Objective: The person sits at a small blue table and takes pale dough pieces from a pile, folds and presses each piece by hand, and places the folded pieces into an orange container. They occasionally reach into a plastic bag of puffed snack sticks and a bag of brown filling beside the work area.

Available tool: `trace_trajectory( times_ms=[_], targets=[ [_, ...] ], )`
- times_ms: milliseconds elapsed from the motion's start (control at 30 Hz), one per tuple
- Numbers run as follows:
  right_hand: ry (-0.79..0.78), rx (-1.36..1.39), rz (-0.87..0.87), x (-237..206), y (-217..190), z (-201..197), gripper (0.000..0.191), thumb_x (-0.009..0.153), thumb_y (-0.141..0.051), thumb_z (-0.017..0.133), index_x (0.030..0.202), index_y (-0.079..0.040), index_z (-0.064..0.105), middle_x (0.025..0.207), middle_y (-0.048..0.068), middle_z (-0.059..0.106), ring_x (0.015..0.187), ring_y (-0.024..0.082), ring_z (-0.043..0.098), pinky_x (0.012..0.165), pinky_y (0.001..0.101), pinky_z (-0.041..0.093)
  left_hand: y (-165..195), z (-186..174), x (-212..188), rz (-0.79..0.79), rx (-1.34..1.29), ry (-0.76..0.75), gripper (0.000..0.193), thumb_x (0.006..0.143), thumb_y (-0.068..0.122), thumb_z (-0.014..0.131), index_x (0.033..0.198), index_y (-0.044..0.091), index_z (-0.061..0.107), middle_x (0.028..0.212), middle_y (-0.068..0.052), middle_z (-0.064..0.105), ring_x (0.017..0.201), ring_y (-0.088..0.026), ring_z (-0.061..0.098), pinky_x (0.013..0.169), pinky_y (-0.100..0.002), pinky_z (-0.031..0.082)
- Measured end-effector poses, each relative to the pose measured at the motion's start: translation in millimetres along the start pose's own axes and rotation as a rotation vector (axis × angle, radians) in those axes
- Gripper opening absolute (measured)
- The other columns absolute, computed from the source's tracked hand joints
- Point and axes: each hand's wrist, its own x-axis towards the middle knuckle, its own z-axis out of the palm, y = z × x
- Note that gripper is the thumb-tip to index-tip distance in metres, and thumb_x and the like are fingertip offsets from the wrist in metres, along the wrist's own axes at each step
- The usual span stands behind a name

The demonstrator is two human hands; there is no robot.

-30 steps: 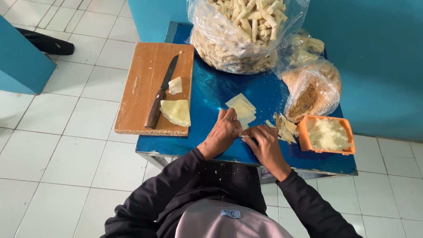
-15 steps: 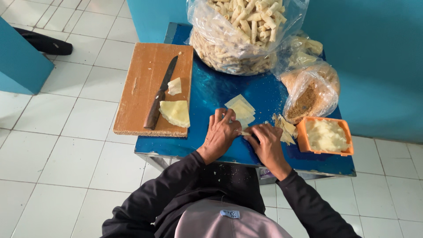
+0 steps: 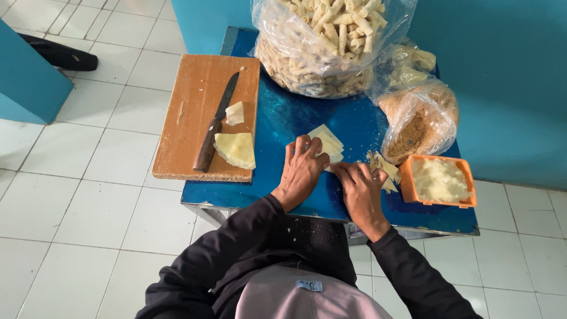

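On a small blue table [image 3: 283, 118] set over white floor tiles [image 3: 88, 195], both my hands work near the front edge, close to my body. Bare blue surface lies open between my hands and the wooden cutting board [image 3: 198, 112], which overhangs the table's left side. Behind my hands the room narrows: a large clear bag of pale rolled sticks [image 3: 325, 47] fills the back of the table, and two smaller clear bags [image 3: 419, 112], one holding brown crumbs, crowd the right rear. An orange tub of pale filling [image 3: 438, 180] sits at the right front corner, near my right hand. Turquoise walls stand close on the right and behind.

My left hand [image 3: 302, 168] lies palm down, fingers spread and loosely open, fingertips pressing on the near corner of a stack of thin pale pastry sheets [image 3: 328, 142]. It grips nothing; it only rests on them. My right hand [image 3: 360, 186] is curled, its fingertips pinched down at the table just beside the sheets' lower right edge. Whether it holds a sheet or filling I cannot tell, because my fingers hide it. Scraps of pastry and crumbs [image 3: 381, 168] lie just past my right fingers, between them and the tub.

The stack lies directly ahead of both hands, touching my left fingertips.

On the board, well left of my hands, a dark knife [image 3: 215, 124] lies lengthwise beside two pale cut pieces [image 3: 236, 147].
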Motion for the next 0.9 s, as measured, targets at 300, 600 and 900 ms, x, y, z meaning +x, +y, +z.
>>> trace_trajectory(
  times_ms=[300,600,900],
  targets=[
    [0.004,0.073,0.048,15,12,11,0.024,0.094,-0.019,0.068,0.116,-0.017,0.076,0.113,-0.003,0.062,0.107,0.021,0.052,0.086,0.0452,0.032,-5,6,9,0.005,-0.029,0.008,0.014,0.084,0.005,0.063,0.095,0.007,0.071,0.114,-0.012,0.054,0.119,-0.033,0.045,0.098,-0.048,0.038],
    [-0.068,0.163,0.114,21,27,22,0.021,0.098,-0.021,0.07,0.116,-0.013,0.078,0.095,0.0,0.069,0.09,0.018,0.055,0.083,0.0385,0.035,-16,-3,2,-0.12,-0.087,0.04,0.019,0.086,-0.001,0.063,0.103,0.003,0.071,0.109,-0.012,0.057,0.111,-0.034,0.047,0.087,-0.044,0.039],
    [-0.189,1.461,0.657,23,54,10,0.027,0.101,-0.006,0.065,0.126,0.001,0.062,0.104,0.005,0.071,0.099,0.009,0.066,0.09,0.0258,0.052,1,17,13,-0.422,-0.976,-0.078,0.031,0.09,0.014,0.074,0.119,0.006,0.07,0.102,-0.005,0.063,0.088,-0.015,0.059,0.075,-0.03,0.049]
  ],
)
